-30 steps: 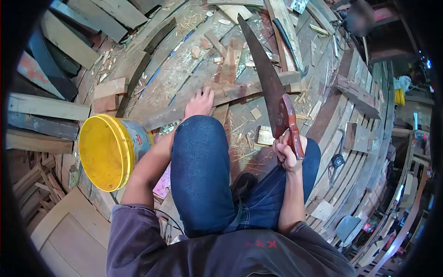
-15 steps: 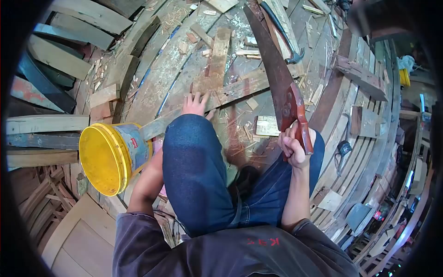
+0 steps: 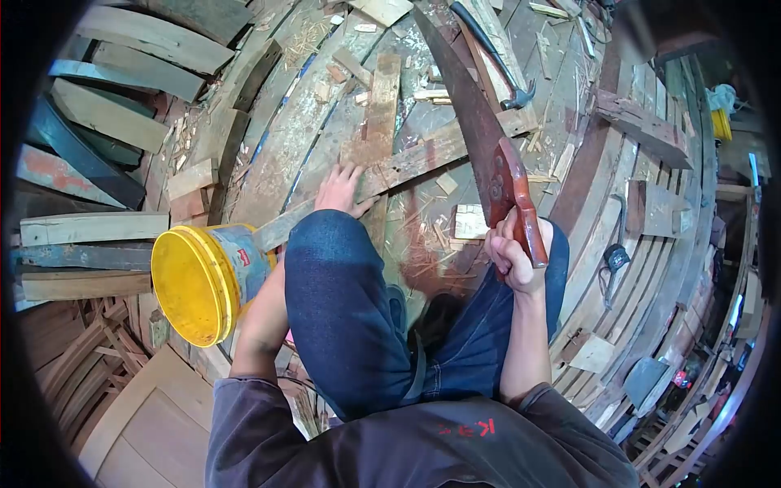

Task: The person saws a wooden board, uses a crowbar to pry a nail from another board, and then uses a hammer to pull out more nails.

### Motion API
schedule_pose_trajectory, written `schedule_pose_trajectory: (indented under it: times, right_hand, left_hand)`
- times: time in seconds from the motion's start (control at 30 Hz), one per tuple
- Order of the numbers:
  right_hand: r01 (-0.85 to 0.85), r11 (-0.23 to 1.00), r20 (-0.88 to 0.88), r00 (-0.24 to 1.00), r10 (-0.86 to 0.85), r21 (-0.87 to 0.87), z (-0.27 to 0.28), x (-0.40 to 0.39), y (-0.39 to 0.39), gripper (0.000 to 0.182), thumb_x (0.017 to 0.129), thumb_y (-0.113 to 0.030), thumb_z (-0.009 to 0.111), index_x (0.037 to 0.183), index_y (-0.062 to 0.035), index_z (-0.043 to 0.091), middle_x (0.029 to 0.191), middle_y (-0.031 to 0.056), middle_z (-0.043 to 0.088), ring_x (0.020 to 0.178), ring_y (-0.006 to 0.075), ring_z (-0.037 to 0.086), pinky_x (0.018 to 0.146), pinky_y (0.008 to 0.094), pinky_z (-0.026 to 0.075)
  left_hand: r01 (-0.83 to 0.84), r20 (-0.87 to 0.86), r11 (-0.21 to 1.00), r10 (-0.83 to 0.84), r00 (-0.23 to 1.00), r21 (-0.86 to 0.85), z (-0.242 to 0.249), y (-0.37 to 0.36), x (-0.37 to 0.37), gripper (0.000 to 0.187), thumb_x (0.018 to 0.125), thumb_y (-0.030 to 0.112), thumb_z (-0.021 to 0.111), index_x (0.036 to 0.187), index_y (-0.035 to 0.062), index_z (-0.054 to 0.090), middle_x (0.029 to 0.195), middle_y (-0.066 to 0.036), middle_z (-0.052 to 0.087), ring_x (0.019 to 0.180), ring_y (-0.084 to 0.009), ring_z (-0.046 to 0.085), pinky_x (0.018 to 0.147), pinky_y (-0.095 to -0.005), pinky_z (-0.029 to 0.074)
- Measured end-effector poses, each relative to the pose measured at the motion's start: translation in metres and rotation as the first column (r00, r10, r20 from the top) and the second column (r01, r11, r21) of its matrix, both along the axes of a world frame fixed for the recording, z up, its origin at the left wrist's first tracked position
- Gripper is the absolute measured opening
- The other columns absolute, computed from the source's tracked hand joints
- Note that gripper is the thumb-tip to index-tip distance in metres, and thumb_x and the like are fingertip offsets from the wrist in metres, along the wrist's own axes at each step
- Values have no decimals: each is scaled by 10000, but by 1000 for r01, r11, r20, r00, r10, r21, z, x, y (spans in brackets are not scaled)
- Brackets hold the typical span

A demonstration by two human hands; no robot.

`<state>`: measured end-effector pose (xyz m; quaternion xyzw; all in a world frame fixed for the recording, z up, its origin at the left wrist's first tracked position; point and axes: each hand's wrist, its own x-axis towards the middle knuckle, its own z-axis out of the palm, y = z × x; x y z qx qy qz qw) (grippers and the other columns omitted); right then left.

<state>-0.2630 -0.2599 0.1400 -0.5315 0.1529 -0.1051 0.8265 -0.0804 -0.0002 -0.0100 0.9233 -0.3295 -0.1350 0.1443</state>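
My right hand (image 3: 512, 252) is wrapped round the reddish-brown handle of a handsaw (image 3: 480, 134), whose long dark blade points forward, crossing above a long wooden board (image 3: 431, 157). My left hand (image 3: 340, 190) lies on that board near its left part, fingers spread, just beyond my left knee. Another short plank (image 3: 381, 106) runs forward from the board near my left fingers. A claw hammer (image 3: 496, 61) with a dark handle lies to the right of the saw's blade.
A yellow bucket (image 3: 195, 285) lies tilted at my left, near stacked curved timbers (image 3: 114, 118). Wood chips and offcuts litter the plank floor. A light block (image 3: 470, 221) sits near the saw handle. At right are wooden slats, a thick beam (image 3: 643, 128) and a black tool (image 3: 616, 258).
The view has shifted slightly, so the bucket and timbers appear further right. My right hand still holds the saw, and my left hand still rests on the board.
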Motion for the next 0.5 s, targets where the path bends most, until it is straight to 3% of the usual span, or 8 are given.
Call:
schedule_pose_trajectory:
  times: [0.17, 0.27, 0.3, 0.4, 0.43, 0.5]
  right_hand:
    - [9, 1000, 3, 1000, -9, 12, 0, 0, -2, 201, 769, 0, 612, 681, -30, 433, 546, -1, 419, 419, 57, 373, 397, 225, 287]
    - [21, 1000, 23, 1000, -21, 7, -2, -2, -3, 200, 771, -4, 612, 685, -27, 433, 549, -2, 418, 417, 55, 372, 394, 225, 292]
    - [26, 1000, 24, 999, -26, 1, -2, -2, -3, 200, 772, -6, 613, 687, -26, 433, 550, -2, 419, 416, 55, 373, 393, 225, 294]
    - [26, 1000, 29, 999, -27, 16, 0, -3, -3, 196, 772, -7, 614, 695, -21, 434, 551, -1, 418, 413, 56, 369, 389, 225, 294]
    - [24, 999, 34, 999, -25, 26, 2, -2, -4, 194, 772, -6, 614, 698, -19, 435, 551, -1, 417, 411, 57, 368, 388, 225, 293]
    - [29, 999, 50, 998, -30, 29, 5, 0, -3, 191, 774, -11, 613, 703, -15, 435, 550, -2, 414, 411, 58, 364, 385, 224, 286]
  left_hand:
    - [-51, -142, 995, 38, 989, -90, 18, 0, 12, 705, 756, 419, 771, 1297, 25, 551, 1240, -184, 529, 1198, -375, 473, 1008, -489, 408]
    - [6, -167, 999, -14, 986, -52, 30, 0, 25, 714, 765, 461, 765, 1290, 11, 585, 1273, -215, 512, 1241, -388, 441, 1037, -479, 386]
    - [0, -188, 998, -11, 982, -60, 31, 1, 29, 668, 791, 461, 746, 1294, 47, 601, 1323, -231, 492, 1205, -479, 441, 1048, -514, 372]
    - [-31, -245, 998, 16, 969, -58, 27, 7, 43, 637, 835, 482, 695, 1317, 77, 595, 1375, -245, 474, 1264, -465, 417, 1061, -505, 357]
    - [-43, -343, 997, 19, 939, -63, 26, 9, 54, 568, 883, 461, 642, 1296, 73, 611, 1320, -254, 532, 1249, -441, 463, 1051, -483, 370]
    - [-62, -260, 987, 22, 965, -146, 25, 9, 58, 524, 896, 432, 630, 1269, 64, 626, 1253, -257, 576, 1198, -430, 514, 1032, -463, 393]
